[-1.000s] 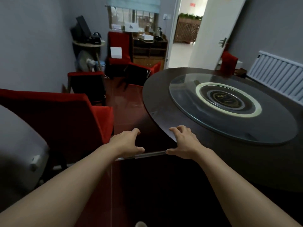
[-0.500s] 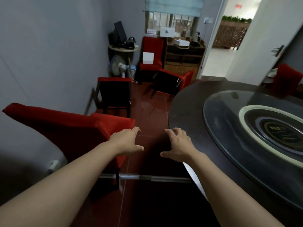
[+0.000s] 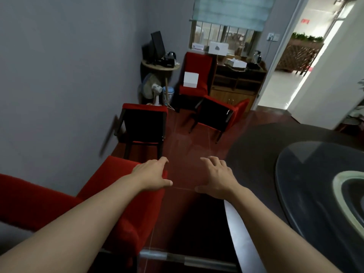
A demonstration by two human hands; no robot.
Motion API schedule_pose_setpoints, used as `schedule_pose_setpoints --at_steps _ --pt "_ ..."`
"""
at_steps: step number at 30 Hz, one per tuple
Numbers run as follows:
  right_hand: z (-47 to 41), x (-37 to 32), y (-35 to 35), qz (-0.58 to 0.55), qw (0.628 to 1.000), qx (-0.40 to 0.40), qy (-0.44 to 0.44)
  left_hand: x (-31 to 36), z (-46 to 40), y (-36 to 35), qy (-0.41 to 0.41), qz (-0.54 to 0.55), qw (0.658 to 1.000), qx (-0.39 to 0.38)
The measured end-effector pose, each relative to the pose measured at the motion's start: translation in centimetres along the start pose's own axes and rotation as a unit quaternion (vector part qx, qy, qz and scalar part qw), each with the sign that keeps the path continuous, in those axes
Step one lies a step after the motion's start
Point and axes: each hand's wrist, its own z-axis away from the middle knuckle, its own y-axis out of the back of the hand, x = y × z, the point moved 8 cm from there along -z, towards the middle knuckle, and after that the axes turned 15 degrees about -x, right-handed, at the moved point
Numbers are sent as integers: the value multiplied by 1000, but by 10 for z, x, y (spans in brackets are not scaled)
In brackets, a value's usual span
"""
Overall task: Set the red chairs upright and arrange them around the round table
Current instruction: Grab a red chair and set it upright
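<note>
Both the left hand (image 3: 152,175) and right hand (image 3: 217,177) reach forward empty, fingers spread, while two tipped red chairs (image 3: 142,125) lie beyond, away from the round table (image 3: 262,152), not yet righted.

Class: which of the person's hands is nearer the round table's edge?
Right. The right hand hovers just beside the round table edge; the left hand is farther away, over the nearest red chair.

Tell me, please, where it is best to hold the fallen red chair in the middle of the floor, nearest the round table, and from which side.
The tipped red chair lies with its dark underside and legs toward the camera and its red back edge at the far right. Probably best: walk round to that side and grip the back's top edge with both hands, then lift. The legs offer poorer leverage.
</note>
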Motion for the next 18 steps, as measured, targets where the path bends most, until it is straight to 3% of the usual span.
schedule_pose_setpoints --at_steps 7,18 --pt "-125 -3 58 -1 1000 9 1 -39 -106 87 9 -5 1000 8" --pt "-303 -29 119 15 999 -5 35 -113 -202 169 51 26 998 37"
